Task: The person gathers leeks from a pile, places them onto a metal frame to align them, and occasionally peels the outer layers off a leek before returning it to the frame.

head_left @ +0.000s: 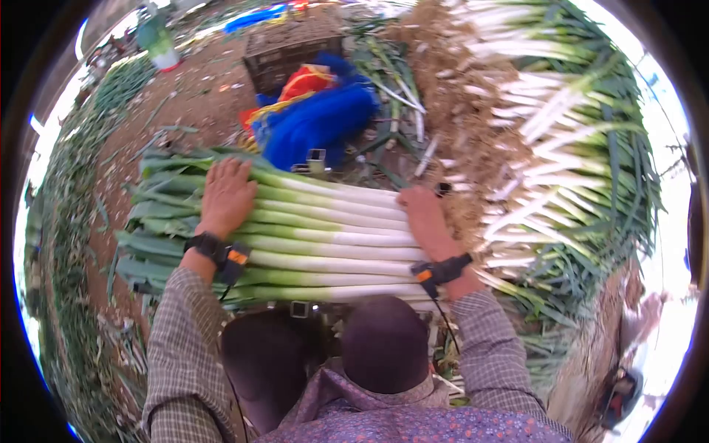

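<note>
A wide layer of leeks (332, 240) lies side by side across the front of me, green leaves to the left and white shafts to the right. My left hand (227, 196) rests flat over the leaf end, fingers stretched across the far leeks. At the white root end, my right hand (425, 218) is curled against the far corner of the layer; its fingertips are hidden. Small metal tube ends (299, 308) show at the near and far edges of the layer. Both wrists wear black straps with orange-marked devices.
Beyond the leeks lie a blue bundle (321, 122) and a red-and-yellow cloth (306, 81), before a dark crate (288, 52). A long pile of leeks (569, 155) with soil-covered roots stretches along the right. Leaf scraps (70, 244) litter the left ground. My knees (385, 343) sit close below.
</note>
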Motion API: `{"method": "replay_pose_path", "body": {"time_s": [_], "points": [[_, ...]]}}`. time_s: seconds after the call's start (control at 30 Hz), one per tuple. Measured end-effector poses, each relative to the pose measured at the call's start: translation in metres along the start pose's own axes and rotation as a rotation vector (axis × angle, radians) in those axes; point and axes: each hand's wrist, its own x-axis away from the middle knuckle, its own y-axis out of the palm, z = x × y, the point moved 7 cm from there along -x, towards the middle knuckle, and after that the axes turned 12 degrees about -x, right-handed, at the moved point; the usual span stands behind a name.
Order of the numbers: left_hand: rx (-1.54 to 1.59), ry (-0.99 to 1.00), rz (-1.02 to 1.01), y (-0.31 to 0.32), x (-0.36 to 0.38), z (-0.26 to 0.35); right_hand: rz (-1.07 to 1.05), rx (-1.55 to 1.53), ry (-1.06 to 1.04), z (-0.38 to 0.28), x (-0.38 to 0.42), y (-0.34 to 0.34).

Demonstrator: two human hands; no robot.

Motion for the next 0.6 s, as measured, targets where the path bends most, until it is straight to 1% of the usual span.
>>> {"method": "replay_pose_path", "body": {"time_s": [0.1,0.17,0.27,0.33,0.4,0.5,0.53,0.6], "points": [[0.083,0.024,-0.111,-0.004,-0.001,0.001,-0.017,-0.049,0.067,0.002,0.003,-0.001],[0.103,0.046,-0.170,-0.008,-0.003,0.002,-0.019,-0.037,0.079,-0.001,0.006,-0.015],[0.163,0.043,-0.175,-0.019,-0.002,0.007,-0.091,0.018,0.080,0.005,0.014,-0.025],[0.157,0.062,-0.134,-0.015,0.000,0.007,-0.128,0.026,0.086,0.013,0.013,-0.024],[0.157,0.089,-0.087,-0.010,0.001,0.007,-0.122,0.016,0.138,0.020,0.012,-0.027],[0.182,0.095,-0.162,-0.006,-0.002,0.007,-0.073,0.024,0.180,0.011,0.024,-0.046],[0.200,0.094,-0.140,-0.009,-0.001,0.008,-0.070,-0.051,0.250,0.021,0.031,-0.046],[0.157,0.092,-0.147,-0.006,0.001,0.008,-0.057,-0.136,0.168,0.022,0.034,-0.046]]}}
